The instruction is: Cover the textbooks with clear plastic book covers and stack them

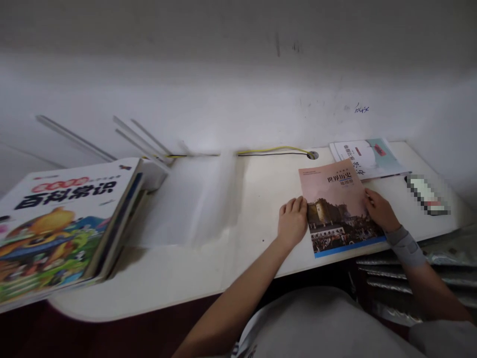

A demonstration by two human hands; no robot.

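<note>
The surface (257, 293) is seen in part, its L end hidden under a book stack (70, 189), which is cut off at the L edge; no. of books can't be told, as only 1 cover shows in full width. Beside it, 1 pale translucent item (182, 209) is badly blurred, type unclear; approx. 4 thin bars (76, 136) are smeared too. The 1 history book (335, 214) is laid nr. the front edge, R of centre, btwn. 2 hands; 1 booklet (368, 154) is partly covered by it. By the L hand (293, 219), the book's L edge is touched, fingers curled & pressed together; whether it's pinched can't be told, thumb hidden. By the R hand (380, 209), w/ 1 grey wristband (409, 247), the R edge is pinched. 1 phone-like item (428, 195) is pixelated. 1 yellow cable (276, 148) is run to 1 hole (315, 155).
</note>
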